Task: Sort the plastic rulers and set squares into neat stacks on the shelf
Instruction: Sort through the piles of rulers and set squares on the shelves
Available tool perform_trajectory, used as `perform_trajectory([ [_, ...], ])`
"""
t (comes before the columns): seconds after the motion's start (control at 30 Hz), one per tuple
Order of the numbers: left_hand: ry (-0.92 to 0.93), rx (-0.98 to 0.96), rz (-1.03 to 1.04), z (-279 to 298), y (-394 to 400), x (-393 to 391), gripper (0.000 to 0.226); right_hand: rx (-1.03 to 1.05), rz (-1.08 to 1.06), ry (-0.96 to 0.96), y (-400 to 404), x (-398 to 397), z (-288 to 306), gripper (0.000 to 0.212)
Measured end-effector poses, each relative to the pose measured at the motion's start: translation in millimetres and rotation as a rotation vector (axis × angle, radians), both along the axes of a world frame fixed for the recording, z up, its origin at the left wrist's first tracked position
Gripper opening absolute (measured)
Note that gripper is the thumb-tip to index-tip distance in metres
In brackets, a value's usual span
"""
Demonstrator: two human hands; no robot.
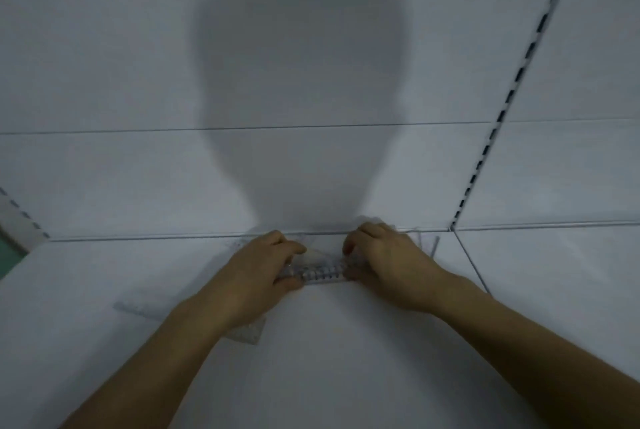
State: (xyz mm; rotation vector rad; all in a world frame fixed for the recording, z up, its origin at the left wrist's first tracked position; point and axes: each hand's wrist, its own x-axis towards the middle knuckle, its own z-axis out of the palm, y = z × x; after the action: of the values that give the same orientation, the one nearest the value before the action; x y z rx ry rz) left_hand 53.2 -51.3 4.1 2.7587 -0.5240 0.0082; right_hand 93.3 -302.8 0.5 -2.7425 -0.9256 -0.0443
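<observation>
Both hands, left hand (pixel 258 264) and right hand (pixel 384 260), pinched a clear plastic ruler stack (pixel 320 271) on the white shelf (pixel 346 359), seemingly squaring edges; next, the loose transparent ruler (pixel 138 309) left of the stack probably needed collecting.
</observation>
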Motion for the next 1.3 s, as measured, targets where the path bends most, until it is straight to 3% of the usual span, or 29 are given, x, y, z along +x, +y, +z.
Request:
perform_trajectory([
  [0.2, -0.037, -0.129, -0.065, -13.4, 11.4, 5.5, 0.033, 0.103, -0.071, -0.068, 3.3, -18.9, 0.7, 0.018],
  [0.33, -0.180, -0.200, 0.001, -20.5, 11.0, 5.3, 0.031, 0.138, -0.106, -0.128, 1.9, -23.2, -0.5, 0.028],
  [0.63, -0.412, -0.304, 0.105, -6.0, 5.3, -5.5, 0.028, 0.655, -0.392, -0.182, 4.5, -44.8, 6.9, 0.010],
  [0.77, -0.372, -0.284, 0.130, 1.4, -5.9, -18.0, 0.014, 0.890, -0.566, -0.184, -16.4, -64.5, 11.8, 0.010],
  [0.93, -0.303, -0.383, 0.072, 20.7, -45.4, -25.8, 0.015, 1.062, -0.739, -0.145, -72.7, -89.3, 14.2, 0.006],
  [1.13, -0.213, -0.544, 0.017, 38.2, -150.1, -35.7, 0.050, 1.139, -0.806, -0.174, -170.3, -133.8, 20.8, 0.014],
  [1.3, -0.099, -0.612, 0.008, 26.1, -268.5, -48.1, 0.058, 1.164, -0.912, -0.175, -292.3, -177.8, 18.4, 0.025],
])
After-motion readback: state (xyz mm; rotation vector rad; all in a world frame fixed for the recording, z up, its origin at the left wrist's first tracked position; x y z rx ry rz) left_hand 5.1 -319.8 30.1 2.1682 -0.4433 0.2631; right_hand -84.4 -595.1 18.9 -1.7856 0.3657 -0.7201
